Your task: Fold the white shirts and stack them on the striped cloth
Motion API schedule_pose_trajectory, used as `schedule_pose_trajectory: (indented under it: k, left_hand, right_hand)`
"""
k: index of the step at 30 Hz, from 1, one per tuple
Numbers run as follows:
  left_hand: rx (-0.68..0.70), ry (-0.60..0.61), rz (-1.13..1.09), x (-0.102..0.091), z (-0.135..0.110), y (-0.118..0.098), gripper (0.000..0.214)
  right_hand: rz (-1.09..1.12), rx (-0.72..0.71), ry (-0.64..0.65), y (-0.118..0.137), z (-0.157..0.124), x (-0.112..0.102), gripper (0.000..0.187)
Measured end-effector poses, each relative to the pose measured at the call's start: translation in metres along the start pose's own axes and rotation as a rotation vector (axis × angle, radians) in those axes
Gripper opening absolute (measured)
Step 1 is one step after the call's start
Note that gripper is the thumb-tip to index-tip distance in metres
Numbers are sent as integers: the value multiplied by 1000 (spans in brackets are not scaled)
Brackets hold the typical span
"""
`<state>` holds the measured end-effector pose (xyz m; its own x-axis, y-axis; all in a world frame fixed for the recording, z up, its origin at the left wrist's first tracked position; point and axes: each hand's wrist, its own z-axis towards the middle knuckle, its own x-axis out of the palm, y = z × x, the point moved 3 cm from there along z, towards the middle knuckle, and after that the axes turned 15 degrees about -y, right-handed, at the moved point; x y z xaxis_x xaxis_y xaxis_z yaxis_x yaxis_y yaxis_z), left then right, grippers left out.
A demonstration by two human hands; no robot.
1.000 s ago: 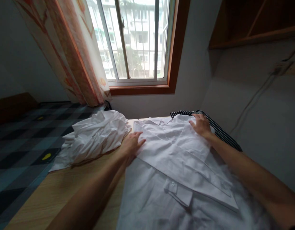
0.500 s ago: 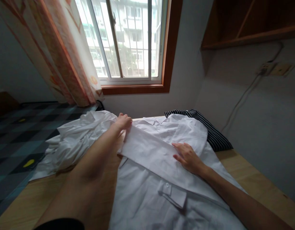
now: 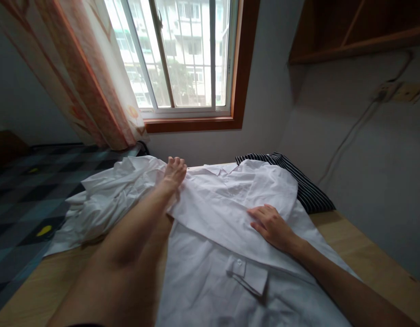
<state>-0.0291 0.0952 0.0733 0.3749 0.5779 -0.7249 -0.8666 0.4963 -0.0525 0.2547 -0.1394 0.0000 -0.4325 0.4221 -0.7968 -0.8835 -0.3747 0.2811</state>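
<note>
A white button shirt (image 3: 217, 254) lies spread on a wooden table (image 3: 367, 259), with one sleeve folded across its body and the cuff (image 3: 247, 274) near the middle. My left hand (image 3: 174, 171) rests at the shirt's far left shoulder, fingers stretched flat on the cloth. My right hand (image 3: 271, 225) lies flat and open on the folded sleeve, pressing it down. The collar (image 3: 217, 169) points toward the window.
A crumpled pile of white clothes (image 3: 107, 200) sits on the table to the left. A dark striped garment (image 3: 298, 181) lies behind the shirt at the right. A checked bed (image 3: 29, 195) is at the left, a curtained window (image 3: 182, 59) ahead, a shelf (image 3: 360, 32) above right.
My right hand came back from the far right shoulder to the middle of the folded sleeve. My left hand slid forward to the shirt's far left shoulder and its fingers flattened out.
</note>
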Motion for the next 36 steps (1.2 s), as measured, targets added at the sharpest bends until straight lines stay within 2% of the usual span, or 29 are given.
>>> schedule_pose_trajectory:
  k: [3, 6, 10, 14, 16, 20, 27, 33, 36]
  left_hand:
    - [43, 50, 116, -15, -17, -23, 24]
    - [54, 86, 182, -40, -48, -37, 36]
    - [-59, 123, 129, -73, -104, -29, 46]
    - [-72, 223, 65, -86, -144, -14, 47]
    - [-88, 250, 58, -85, -151, -11, 43]
    - [-151, 261, 176, -81, -146, -12, 29]
    - [-239, 224, 381, -98, -148, -11, 34]
    - [-281, 359, 450, -100, -159, -10, 35]
    - [-299, 401, 434, -109, -155, -15, 31]
  right_hand:
    - [-27, 0, -40, -2, 0, 0, 28]
    - [-69, 31, -72, -5, -1, -2, 28]
    - [-74, 89, -76, -9, -4, -2, 30]
    - [-48, 111, -70, -11, -7, 0, 31]
    - [-48, 109, -73, -12, -7, 1, 30]
    - [-44, 98, -85, -12, -8, 2, 31]
    - [20, 112, -102, -18, -10, 7, 31]
    - [25, 112, -90, -19, -10, 8, 30]
    - [5, 116, -70, -16, -10, 6, 30]
